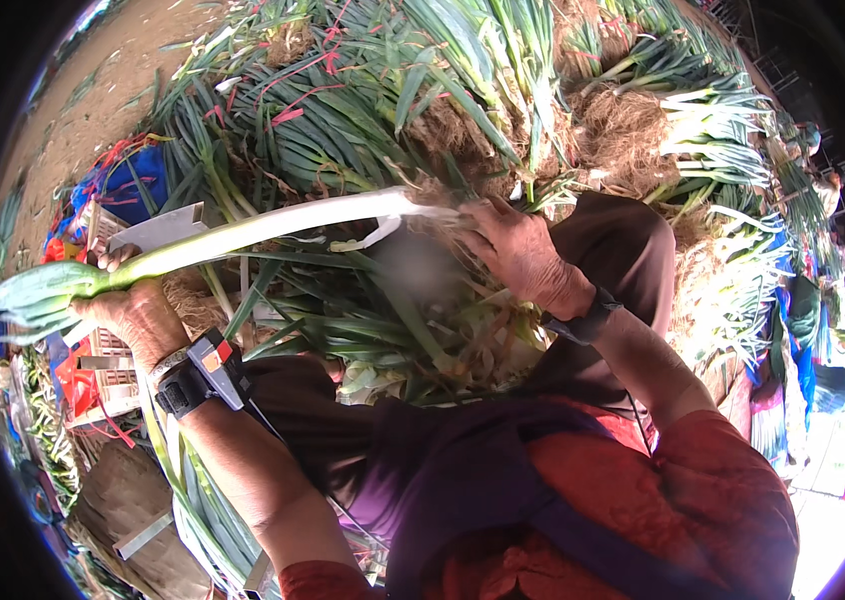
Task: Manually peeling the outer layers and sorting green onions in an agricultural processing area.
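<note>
A long leek stretches across the view, its green leaves at the far left and its white root end near the middle. My left hand is closed round it just below the leaves. At the other end, the fingers of my right hand are closed at the brown, stringy roots, touching the root tip. The exact grip of the right fingertips is partly hidden by the roots. Beneath the leek lie loose green leaves and pale peeled skins between my knees.
Bundles of leeks with pink ties are heaped ahead, brown root masses among them. A pale crate and a metal-edged piece stand at the left, near a blue bag. More leeks lie right of my knee.
</note>
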{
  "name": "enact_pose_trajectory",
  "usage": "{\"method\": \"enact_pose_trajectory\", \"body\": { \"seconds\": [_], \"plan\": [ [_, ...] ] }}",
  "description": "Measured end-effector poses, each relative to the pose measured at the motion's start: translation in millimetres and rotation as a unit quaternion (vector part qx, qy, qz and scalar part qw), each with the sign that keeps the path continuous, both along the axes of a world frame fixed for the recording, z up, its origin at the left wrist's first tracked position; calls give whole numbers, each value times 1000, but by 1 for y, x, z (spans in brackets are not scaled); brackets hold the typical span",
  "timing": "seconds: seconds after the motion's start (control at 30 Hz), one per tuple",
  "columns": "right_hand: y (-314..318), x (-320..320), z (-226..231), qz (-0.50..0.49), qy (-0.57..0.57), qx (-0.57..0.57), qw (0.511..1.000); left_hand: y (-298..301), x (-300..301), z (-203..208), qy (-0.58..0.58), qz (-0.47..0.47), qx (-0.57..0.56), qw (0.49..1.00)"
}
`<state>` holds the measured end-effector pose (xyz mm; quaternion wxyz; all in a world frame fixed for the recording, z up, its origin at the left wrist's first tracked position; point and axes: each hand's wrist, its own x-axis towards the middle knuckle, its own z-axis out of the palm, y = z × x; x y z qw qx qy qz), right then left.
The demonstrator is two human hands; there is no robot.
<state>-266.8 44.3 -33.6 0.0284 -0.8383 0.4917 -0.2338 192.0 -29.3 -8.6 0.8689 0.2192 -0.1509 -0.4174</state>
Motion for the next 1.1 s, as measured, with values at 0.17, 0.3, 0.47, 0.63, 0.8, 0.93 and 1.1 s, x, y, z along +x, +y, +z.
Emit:
{"method": "enact_pose_trajectory", "body": {
  "seconds": [0.17, 0.3, 0.47, 0.63, 0.8, 0.93, 1.1],
  "plan": [
    [-6, 36, 16, 28, 103, -118, 987, 3, -5, 4, 42, 74, 50, 995],
    [-26, 52, -3, -22, 74, -112, 991, 0, -5, -2, 51, 30, 41, 997],
    [-34, 42, -15, 123, -205, 85, 967, 2, 5, -3, 51, -14, -67, 996],
    [6, 36, -7, 170, -422, 400, 796, 9, 5, 10, 7, -149, -234, 961],
    [43, 18, 7, 307, -176, 405, 843, 12, -9, 23, -35, -219, -287, 932],
    [39, -8, 29, 344, 98, 249, 900, 8, -27, 21, -34, -218, -285, 933],
    [34, -74, -3, 254, 250, 312, 881, 31, 14, 38, -122, -115, -239, 956]
  ]
}}
